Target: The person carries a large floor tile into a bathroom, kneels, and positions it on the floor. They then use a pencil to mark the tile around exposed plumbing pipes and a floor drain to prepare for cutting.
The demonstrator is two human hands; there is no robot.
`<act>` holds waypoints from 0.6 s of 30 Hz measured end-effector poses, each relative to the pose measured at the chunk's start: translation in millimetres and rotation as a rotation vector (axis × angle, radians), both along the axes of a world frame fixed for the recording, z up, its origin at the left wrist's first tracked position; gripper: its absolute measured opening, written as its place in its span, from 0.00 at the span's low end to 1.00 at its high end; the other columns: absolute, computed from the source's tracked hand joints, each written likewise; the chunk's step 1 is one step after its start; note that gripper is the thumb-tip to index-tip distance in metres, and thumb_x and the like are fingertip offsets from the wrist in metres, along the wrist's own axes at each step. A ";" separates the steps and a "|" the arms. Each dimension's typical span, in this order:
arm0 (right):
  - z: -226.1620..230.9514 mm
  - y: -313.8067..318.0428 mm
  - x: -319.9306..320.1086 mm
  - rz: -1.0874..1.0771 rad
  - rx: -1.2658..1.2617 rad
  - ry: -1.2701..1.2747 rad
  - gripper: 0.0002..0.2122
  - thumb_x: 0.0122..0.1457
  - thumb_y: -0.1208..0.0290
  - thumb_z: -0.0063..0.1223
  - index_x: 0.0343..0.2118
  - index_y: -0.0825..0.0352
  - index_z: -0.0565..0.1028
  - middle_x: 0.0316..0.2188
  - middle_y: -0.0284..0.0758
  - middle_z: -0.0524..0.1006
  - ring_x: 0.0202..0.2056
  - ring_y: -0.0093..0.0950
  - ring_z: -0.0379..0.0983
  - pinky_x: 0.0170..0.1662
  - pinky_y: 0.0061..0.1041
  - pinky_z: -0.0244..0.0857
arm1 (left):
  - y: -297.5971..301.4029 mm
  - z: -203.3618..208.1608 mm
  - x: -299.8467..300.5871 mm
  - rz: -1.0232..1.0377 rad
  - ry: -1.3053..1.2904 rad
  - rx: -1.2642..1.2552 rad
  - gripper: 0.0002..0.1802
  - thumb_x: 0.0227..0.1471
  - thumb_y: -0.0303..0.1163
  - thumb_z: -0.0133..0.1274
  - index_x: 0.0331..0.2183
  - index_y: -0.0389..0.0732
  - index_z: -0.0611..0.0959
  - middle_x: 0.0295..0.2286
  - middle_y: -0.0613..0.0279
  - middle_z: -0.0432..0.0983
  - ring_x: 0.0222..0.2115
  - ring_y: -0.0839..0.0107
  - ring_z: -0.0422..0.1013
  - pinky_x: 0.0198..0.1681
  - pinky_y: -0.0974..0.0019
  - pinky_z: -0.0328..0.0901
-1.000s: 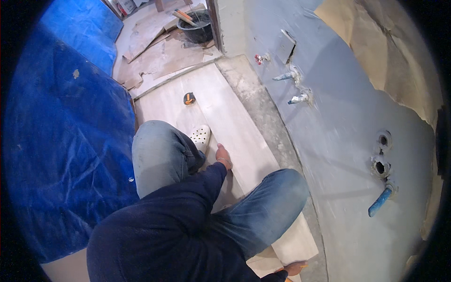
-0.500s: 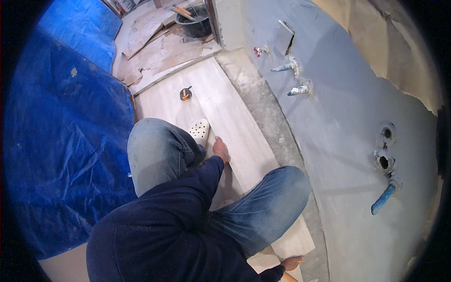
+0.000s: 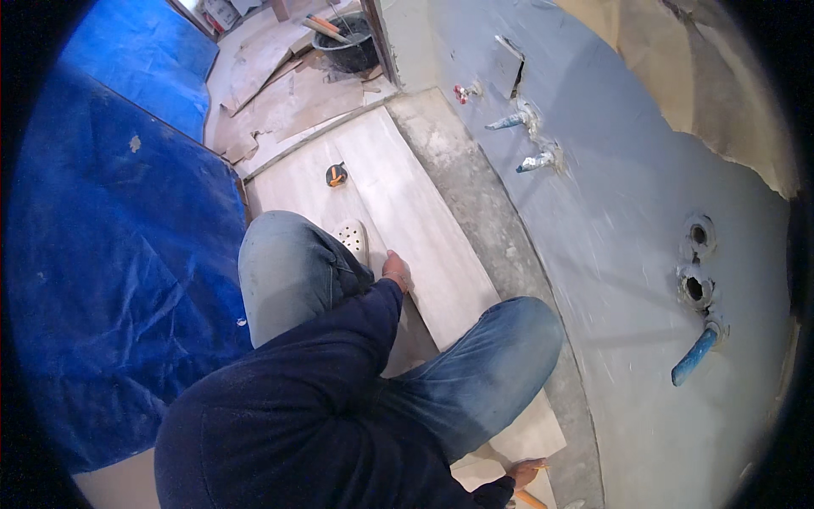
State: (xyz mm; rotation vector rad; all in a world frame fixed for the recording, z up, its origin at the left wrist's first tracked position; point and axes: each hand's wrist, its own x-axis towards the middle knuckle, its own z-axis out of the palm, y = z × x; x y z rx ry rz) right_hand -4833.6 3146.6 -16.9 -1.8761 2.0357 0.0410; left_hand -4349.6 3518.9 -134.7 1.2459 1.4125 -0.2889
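A long pale plank [image 3: 428,233] with a light wood look runs from the far end toward me, beneath my bent right leg. My left hand [image 3: 395,271] is at its left long edge, fingers curled against it, partly hidden by the sleeve. Beyond my right knee, my right hand [image 3: 526,472] is closed around a thin yellow-orange pencil [image 3: 543,467], near the plank's near end. Beside that hand lies an orange bar-shaped thing [image 3: 532,499], partly cut off by the picture's edge. A black and orange tape measure [image 3: 336,176] rests on the pale boards farther ahead.
At right, the grey wall [image 3: 610,220] carries pipe stubs [image 3: 694,356] and a red valve [image 3: 462,93]. A rough concrete strip [image 3: 475,182] separates plank and wall. Blue sheeting [image 3: 127,271] hangs at left. A black bucket [image 3: 348,53] with tools stands beyond the threshold.
My right hand has shifted very slightly with the pencil. The view has moved a little; my left hand stays at the plank's edge.
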 end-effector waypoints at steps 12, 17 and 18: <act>-114.2 -62.8 -114.9 0.552 -0.123 -0.072 0.20 0.65 0.65 0.35 0.56 0.73 0.64 0.43 0.51 0.76 0.39 0.49 0.75 0.37 0.39 0.70 | 63.7 -38.2 19.7 -1.624 -0.116 0.874 0.23 0.50 0.43 0.51 0.42 0.36 0.79 0.41 0.48 0.76 0.46 0.59 0.71 0.49 0.63 0.65; -47.9 -23.3 -71.0 0.645 -0.008 0.603 0.23 0.64 0.61 0.36 0.58 0.70 0.60 0.28 0.48 0.79 0.30 0.45 0.77 0.30 0.42 0.70 | 40.8 5.4 17.9 -2.297 0.008 0.861 0.15 0.48 0.33 0.54 0.38 0.36 0.81 0.39 0.48 0.78 0.41 0.54 0.75 0.42 0.61 0.70; -46.8 -19.3 -64.3 0.490 0.057 0.556 0.24 0.65 0.59 0.35 0.59 0.69 0.59 0.28 0.48 0.79 0.30 0.45 0.77 0.30 0.42 0.70 | 42.7 9.2 17.4 -2.204 0.045 0.876 0.15 0.48 0.33 0.54 0.38 0.36 0.81 0.38 0.49 0.79 0.41 0.54 0.76 0.42 0.61 0.70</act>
